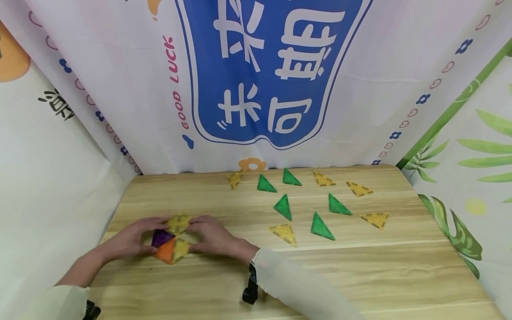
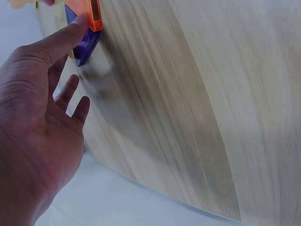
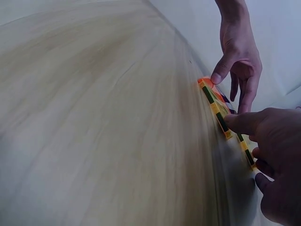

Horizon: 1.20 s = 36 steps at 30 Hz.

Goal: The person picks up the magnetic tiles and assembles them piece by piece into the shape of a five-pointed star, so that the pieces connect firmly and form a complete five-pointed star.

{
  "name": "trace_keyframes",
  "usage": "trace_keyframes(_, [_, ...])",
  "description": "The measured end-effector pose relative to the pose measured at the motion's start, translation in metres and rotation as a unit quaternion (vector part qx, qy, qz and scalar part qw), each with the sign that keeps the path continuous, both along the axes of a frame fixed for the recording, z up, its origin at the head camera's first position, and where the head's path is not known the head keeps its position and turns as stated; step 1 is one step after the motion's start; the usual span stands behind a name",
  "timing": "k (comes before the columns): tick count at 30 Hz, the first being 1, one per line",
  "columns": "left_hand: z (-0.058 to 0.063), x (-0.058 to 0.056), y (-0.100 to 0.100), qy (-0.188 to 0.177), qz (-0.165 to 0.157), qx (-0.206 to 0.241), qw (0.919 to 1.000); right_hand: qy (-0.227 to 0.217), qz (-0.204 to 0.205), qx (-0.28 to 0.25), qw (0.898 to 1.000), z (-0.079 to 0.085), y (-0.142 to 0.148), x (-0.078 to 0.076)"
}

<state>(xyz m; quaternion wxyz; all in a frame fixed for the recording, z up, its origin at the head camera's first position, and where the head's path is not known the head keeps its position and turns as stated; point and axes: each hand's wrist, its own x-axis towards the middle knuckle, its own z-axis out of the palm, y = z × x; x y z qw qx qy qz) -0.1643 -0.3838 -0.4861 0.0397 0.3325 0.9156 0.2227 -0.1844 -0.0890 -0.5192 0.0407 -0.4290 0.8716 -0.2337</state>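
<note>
On the left of the table, both hands hold a ring of triangular magnetic tiles. A purple tile [image 1: 162,237] lies along its left side, an orange tile [image 1: 166,251] at the bottom, a yellow tile [image 1: 182,250] at the lower right, and more yellow tiles [image 1: 178,223] form the top. My left hand [image 1: 134,238] grips the left side, thumb by the purple and orange tiles, fingers at the upper edge. My right hand [image 1: 212,235] grips the right side, thumb at the lower yellow tile and fingertips at the upper yellow ones. A gap shows at the ring's right.
Several loose green triangles [image 1: 321,227] and yellow triangles [image 1: 285,233] lie spread over the middle and right of the wooden table [image 1: 360,275]. A printed cloth [image 1: 148,111] hangs behind the table's back edge.
</note>
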Motion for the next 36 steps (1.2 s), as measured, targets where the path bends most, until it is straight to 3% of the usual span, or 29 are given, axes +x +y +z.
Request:
trace_keyframes(8, [-0.001, 0.0, -0.011, 0.006, 0.004, -0.006, 1.0, -0.009, 0.001, 0.0, 1.0, 0.004, -0.01, -0.001])
trace_keyframes(15, [0.007, 0.001, -0.004, -0.027, 0.022, 0.003, 0.9994, -0.037, 0.002, -0.011, 0.999, 0.007, -0.003, -0.003])
trace_keyframes(18, [0.008, 0.001, 0.0, -0.023, 0.03, 0.004, 0.9993, -0.053, 0.009, -0.031, 0.998, 0.011, 0.007, -0.005])
trace_keyframes(26, [0.011, 0.001, 0.027, -0.014, 0.041, 0.024, 0.9988, -0.057, 0.007, -0.045, 0.997, 0.029, 0.054, -0.003])
trace_keyframes(36, [0.009, -0.007, 0.066, -0.082, 0.084, 0.074, 0.9903, -0.027, 0.0, -0.042, 0.999, 0.044, 0.14, -0.008])
